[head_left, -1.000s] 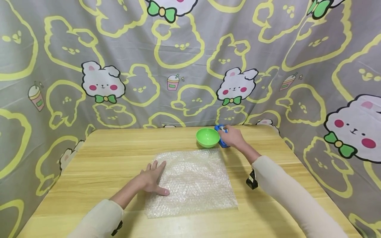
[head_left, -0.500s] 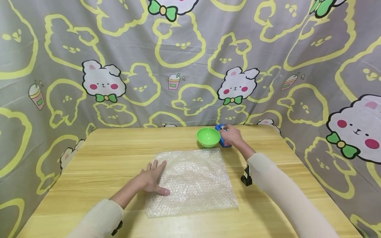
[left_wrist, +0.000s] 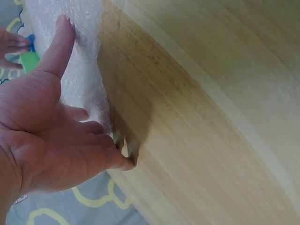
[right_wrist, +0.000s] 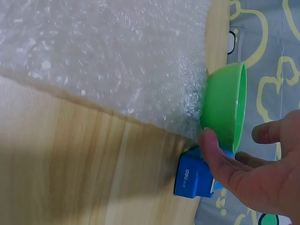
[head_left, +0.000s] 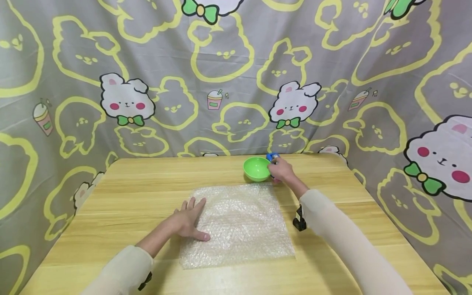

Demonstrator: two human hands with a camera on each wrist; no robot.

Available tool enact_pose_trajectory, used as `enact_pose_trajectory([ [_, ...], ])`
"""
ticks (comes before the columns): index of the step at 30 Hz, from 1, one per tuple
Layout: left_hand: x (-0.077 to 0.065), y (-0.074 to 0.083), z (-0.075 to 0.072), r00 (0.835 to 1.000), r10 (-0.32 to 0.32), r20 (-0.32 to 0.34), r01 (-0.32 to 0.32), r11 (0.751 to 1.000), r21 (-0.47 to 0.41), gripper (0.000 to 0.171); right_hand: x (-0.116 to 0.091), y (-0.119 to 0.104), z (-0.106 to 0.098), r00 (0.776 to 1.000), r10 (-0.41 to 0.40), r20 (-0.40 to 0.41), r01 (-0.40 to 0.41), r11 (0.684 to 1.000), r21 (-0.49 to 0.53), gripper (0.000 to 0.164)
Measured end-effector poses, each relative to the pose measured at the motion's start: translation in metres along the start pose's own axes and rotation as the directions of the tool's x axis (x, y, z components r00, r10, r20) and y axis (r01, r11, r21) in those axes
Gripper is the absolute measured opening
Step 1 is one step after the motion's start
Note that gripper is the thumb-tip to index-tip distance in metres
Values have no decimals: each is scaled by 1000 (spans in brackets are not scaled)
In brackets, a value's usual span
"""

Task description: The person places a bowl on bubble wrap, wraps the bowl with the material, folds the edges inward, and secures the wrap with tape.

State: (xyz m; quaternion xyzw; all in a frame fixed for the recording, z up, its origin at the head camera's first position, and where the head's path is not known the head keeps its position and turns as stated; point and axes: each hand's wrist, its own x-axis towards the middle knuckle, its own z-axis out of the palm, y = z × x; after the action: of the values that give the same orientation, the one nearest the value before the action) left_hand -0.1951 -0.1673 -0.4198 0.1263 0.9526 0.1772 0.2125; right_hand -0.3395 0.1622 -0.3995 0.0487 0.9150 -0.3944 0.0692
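Observation:
A sheet of bubble wrap (head_left: 243, 225) lies flat on the wooden table. My left hand (head_left: 187, 221) rests on its left edge, fingers spread and thumb on the plastic. Beyond the far edge sits a light green bowl (head_left: 254, 169), upright. At the bowl's right rim is my right hand (head_left: 282, 169); in the right wrist view its thumb (right_wrist: 213, 145) lies outside the bowl and the fingers are past the rim, with a gap between them. Beside the bowl, partly hidden by that hand, stands a blue tape-dispenser-like block (right_wrist: 192, 176) printed "deli".
The light wood table (head_left: 140, 188) runs back to a grey cartoon-print curtain (head_left: 228, 69), which also encloses both sides. Pale sleeves (head_left: 346, 233) cover both forearms, and a black wrist camera (head_left: 300, 219) hangs under the right one.
My right hand has moved slightly left, from over the blue block to the bowl's right rim. The left hand, bubble wrap and bowl have stayed in place.

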Motion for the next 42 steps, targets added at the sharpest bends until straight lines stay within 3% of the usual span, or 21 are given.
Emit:
enact_pose_trajectory([
  [22, 1, -2, 1, 1000, -3, -3, 3, 1000, -6, 126, 3, 6, 14, 999, 31, 20, -33, 993, 111, 66],
  [35, 1, -3, 1, 1000, 0, 3, 0, 1000, -9, 126, 9, 8, 14, 998, 60, -22, -58, 994, 92, 65],
  [42, 0, -3, 1, 1000, -2, 6, 2, 1000, -7, 127, 10, 8, 15, 996, 75, -38, -70, 989, 134, 64],
])
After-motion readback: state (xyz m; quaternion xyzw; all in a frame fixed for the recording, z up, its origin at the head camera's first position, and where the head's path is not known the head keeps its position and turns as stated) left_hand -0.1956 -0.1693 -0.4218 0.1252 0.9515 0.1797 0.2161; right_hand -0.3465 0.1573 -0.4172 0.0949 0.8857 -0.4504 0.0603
